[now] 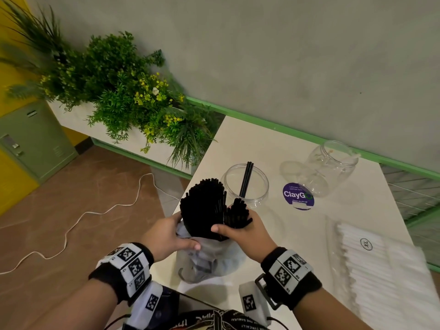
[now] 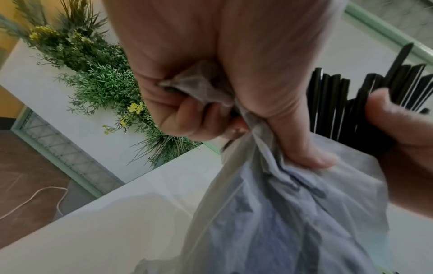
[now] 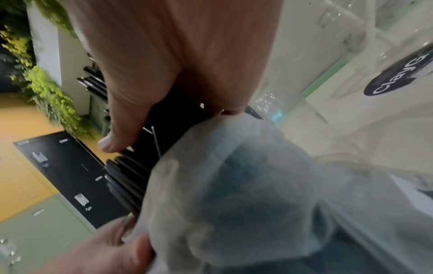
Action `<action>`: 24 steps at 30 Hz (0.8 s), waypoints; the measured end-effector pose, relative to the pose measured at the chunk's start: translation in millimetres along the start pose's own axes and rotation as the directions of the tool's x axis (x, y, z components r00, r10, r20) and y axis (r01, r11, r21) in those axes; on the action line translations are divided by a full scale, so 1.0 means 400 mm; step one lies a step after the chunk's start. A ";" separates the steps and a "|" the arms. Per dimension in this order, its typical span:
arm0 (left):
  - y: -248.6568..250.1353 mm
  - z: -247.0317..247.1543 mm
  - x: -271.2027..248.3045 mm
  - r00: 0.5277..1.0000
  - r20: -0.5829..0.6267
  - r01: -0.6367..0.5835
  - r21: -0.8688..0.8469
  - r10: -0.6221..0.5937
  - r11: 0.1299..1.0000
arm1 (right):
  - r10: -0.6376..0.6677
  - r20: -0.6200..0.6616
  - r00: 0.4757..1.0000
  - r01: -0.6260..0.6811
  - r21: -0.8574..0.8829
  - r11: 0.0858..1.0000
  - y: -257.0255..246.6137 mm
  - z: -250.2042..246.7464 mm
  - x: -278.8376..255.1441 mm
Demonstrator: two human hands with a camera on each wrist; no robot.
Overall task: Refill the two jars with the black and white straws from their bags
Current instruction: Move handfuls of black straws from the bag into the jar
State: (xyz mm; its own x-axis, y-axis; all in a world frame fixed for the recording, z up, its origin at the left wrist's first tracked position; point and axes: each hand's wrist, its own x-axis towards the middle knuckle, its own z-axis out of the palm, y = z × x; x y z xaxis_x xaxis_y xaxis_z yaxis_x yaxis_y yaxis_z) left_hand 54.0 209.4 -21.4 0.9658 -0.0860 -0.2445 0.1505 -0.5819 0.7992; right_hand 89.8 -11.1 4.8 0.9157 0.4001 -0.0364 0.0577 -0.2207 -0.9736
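Beside the jar (image 1: 245, 184), we held the straws (image 1: 202, 208) upright.
Our left hand (image 1: 166, 236) gripped the bag (image 1: 207, 260); our right hand (image 1: 247, 234) clasped a smaller bunch.

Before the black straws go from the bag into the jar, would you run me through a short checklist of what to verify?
1. Left hand grips the bag at its gathered mouth: ok.
2. Right hand holds a small bunch of black straws, parted from the rest: ok.
3. Near jar stands upright and open just beyond the straws, a few straws already inside: ok.
4. Bunch lifted free of the bag: not ok, lower ends still inside it.
5. Straw ends level in the grip: not ok, heights uneven.
6. Far jar stands clear, beyond the purple sticker: ok.
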 end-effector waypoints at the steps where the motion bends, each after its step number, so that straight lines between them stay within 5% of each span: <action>1: -0.001 0.001 0.002 1.000 -0.006 -0.006 0.003 0.006 1.000 | 0.008 0.008 1.000 -0.008 0.019 1.000 -0.018 -0.007 0.001; 6: 0.004 0.001 0.009 1.000 -0.010 -0.026 0.034 0.026 0.999 | 0.012 -0.070 0.998 -0.005 0.096 0.995 -0.076 -0.040 0.008; 14: 0.002 -0.001 0.020 0.999 0.006 -0.036 0.172 0.035 0.984 | -0.154 -0.318 0.935 0.197 0.106 0.975 -0.175 -0.052 0.036; 24: 0.002 0.000 0.022 0.999 0.038 -0.002 0.250 -0.008 0.968 | -0.147 -0.376 0.915 0.203 0.114 0.972 -0.249 -0.111 0.076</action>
State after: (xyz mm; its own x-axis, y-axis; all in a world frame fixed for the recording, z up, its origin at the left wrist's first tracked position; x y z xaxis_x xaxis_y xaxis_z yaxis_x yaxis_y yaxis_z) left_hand 62.6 208.0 -23.0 0.9559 -0.1118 -0.2717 0.0916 -0.7652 0.6372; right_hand 129.5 -16.5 110.6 0.9788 0.0646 0.1946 0.1969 -0.0316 -0.9799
